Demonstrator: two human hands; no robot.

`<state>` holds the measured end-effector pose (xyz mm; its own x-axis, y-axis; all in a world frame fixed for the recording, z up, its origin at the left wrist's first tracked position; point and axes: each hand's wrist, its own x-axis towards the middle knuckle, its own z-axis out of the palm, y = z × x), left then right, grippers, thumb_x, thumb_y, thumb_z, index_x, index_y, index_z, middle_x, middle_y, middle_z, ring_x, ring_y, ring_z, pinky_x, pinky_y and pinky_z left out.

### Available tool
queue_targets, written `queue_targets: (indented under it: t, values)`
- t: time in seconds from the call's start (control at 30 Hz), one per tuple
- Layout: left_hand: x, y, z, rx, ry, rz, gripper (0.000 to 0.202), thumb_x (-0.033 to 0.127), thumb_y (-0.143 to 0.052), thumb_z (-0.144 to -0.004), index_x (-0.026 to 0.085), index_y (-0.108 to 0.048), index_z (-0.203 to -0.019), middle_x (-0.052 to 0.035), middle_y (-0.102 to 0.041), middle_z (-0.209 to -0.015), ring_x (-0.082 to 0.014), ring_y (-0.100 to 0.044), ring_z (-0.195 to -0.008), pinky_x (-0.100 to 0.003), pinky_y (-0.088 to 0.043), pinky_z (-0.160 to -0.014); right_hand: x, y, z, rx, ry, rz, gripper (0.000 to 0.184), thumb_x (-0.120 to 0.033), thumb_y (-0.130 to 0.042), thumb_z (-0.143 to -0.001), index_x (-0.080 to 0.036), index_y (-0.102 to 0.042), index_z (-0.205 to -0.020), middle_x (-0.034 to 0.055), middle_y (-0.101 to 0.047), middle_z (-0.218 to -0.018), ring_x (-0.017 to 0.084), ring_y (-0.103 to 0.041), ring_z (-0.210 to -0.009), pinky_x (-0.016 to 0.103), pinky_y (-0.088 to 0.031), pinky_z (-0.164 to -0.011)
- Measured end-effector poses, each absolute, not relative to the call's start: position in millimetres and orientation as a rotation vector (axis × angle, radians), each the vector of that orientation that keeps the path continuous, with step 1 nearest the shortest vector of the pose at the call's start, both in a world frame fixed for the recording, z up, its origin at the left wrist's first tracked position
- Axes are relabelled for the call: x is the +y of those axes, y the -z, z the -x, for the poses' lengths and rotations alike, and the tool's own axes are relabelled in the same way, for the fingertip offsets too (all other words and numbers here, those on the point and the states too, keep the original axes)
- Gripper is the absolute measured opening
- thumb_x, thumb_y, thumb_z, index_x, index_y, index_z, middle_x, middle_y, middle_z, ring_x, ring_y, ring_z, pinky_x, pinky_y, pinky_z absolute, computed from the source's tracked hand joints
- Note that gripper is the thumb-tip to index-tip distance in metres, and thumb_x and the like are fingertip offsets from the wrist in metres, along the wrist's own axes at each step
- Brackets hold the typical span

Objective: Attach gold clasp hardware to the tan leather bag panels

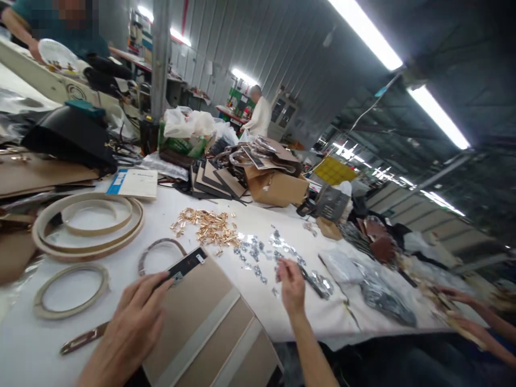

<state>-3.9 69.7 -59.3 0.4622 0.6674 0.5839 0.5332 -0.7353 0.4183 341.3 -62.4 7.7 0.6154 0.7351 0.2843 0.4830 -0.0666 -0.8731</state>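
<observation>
Presently, the person's left hand (135, 317) rests with bent fingers on the flat tan panel with pale strips (197, 306) at the bench's (266, 312) near edge, touching its black end strip (187, 263) beside a small silver metal plate (177, 278); whether it grips cannot be told. The right hand (291, 282) has its fingertips drawn together near scattered silver metal pieces (253, 249); any held piece is indistinct. Shiny gold metal fittings (213, 228) lie toward the far edge.
</observation>
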Motion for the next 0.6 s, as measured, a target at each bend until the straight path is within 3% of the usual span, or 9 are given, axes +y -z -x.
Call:
queue_targets:
  t: [0.1,0.23,0.37,0.6]
  values:
    - [72.8,36.0,-33.3,0.832,-1.013,-2.629,0.046,0.020,-0.058,-0.093,0.027,-0.059,-0.138,-0.0098,-0.065,-0.137,-0.0328,-0.058,-0.127,-0.051,-0.053,-0.108,-105.0,-6.4,-457.0,-0.873,0.146,2.012,0.054,-0.065,-0.058,-0.090,-0.016,-0.073,-0.107,0.0120,-0.071,-0.098,0.025,-0.066,-0.087,0.039,-0.056,-0.080]
    - [84.4,24.6,-75.7,0.821,-0.888,-2.663,0.039,0.034,-0.065,-0.094,0.022,-0.065,-0.131,-0.0138,-0.066,-0.133,-0.0333,-0.063,-0.118,-0.052,-0.056,-0.102,-148.7,25.7,-563.6,-0.933,0.190,2.352,0.066,-0.074,-0.054,-0.077,-0.015,-0.078,-0.097,0.0211,-0.074,-0.110,0.039,-0.066,-0.112,0.056,-0.048,-0.105]
    - [92.4,33.0,-88.6,0.867,-0.828,-2.667,0.034,0.036,-0.065,-0.096,0.024,-0.068,-0.127,-0.0139,-0.068,-0.130,-0.0316,-0.064,-0.110,-0.050,-0.057,-0.095,-175.5,59.2,-598.1,-0.981,0.004,2.423,0.056,-0.069,-0.058,-0.074,-0.021,-0.081,-0.091,0.0172,-0.077,-0.107,0.041,-0.068,-0.113,0.057,-0.049,-0.108]
    - [90.1,40.4,-86.1,0.874,-0.807,-2.670,0.040,0.041,-0.064,-0.097,0.020,-0.065,-0.131,-0.0116,-0.066,-0.133,-0.0314,-0.060,-0.115,-0.050,-0.053,-0.102,-182.8,64.4,-598.3,-1.173,0.027,2.349,0.055,-0.070,-0.060,-0.078,-0.021,-0.079,-0.093,0.0161,-0.076,-0.104,0.039,-0.067,-0.109,0.058,-0.049,-0.106]
